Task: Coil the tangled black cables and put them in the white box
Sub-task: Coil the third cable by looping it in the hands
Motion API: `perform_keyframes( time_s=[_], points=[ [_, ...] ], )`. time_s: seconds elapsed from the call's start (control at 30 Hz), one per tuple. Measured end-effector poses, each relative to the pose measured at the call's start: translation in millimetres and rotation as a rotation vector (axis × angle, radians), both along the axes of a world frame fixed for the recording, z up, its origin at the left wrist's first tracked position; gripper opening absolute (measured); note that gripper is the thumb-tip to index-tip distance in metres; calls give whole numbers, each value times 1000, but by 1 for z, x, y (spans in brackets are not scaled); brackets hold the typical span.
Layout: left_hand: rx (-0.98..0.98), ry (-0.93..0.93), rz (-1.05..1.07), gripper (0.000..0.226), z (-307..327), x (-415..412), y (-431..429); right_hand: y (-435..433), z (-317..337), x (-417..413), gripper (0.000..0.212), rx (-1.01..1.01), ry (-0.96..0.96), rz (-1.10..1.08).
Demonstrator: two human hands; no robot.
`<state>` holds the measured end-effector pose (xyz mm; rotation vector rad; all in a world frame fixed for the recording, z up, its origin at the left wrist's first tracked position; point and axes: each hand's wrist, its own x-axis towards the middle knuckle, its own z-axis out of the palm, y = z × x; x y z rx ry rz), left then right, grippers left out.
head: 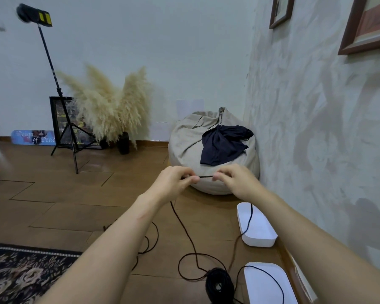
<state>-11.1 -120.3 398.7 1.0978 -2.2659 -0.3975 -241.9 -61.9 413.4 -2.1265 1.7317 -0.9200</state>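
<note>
Both hands pinch the cable (205, 176) mid-frame — left hand (173, 181), right hand (235, 183) — I'd keep loops even, slack untangled below.

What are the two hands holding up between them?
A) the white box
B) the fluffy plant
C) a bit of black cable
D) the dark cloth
C: the left hand and the right hand each pinch the black cable, and a short straight stretch of it shows between their fingers.
</note>
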Motion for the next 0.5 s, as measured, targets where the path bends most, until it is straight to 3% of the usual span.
perform_keyframes(
  time_s=[0.13, 0.23, 0.33, 0.5],
  points=[
    [-18, -28, 102, 20, -1, 25, -8, 2, 0, -22, 23, 12, 86, -126],
    [-70, -15, 58, 19, 0, 10, -3, 3, -6, -13, 10, 138, 30, 13],
    [-93, -27, -9, 21, -2, -8, 2, 5, -5, 8, 22, 82, 19, 114],
    [-30, -29, 97, 21, -7, 21, -11, 0, -4, -16, 26, 41, 144, -101]
  ],
)
